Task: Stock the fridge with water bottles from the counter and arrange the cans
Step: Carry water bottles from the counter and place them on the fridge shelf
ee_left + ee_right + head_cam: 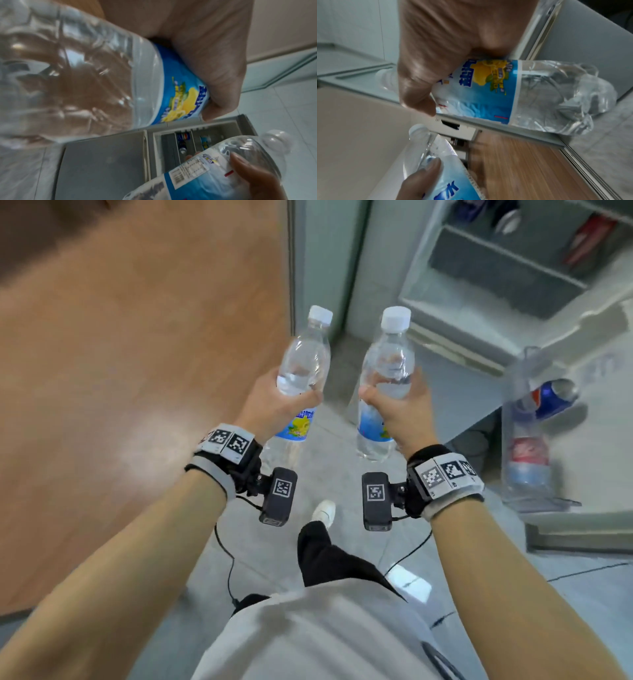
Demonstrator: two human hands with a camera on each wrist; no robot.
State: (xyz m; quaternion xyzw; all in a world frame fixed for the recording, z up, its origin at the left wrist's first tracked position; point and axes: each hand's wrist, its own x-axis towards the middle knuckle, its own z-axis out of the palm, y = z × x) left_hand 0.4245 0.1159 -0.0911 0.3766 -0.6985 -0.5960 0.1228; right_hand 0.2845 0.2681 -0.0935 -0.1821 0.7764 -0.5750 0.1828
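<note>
My left hand (274, 402) grips a clear water bottle (303, 361) with a white cap and a blue and yellow label around its middle; the same bottle (85, 75) fills the left wrist view. My right hand (399, 409) holds a second, matching water bottle (387, 371), seen close in the right wrist view as bottle (513, 94). Both bottles stand roughly upright in the air, side by side, in front of the open fridge (486, 268). A blue can (551, 398) and a red can (527, 453) sit in the door rack (527, 494) at right.
A wooden counter (137, 337) spreads on the left. Inside the fridge, cans (507, 217) and a red pack (589, 237) lie on an upper shelf. The grey tiled floor (342, 474), my leg and a white shoe (323, 511) are below.
</note>
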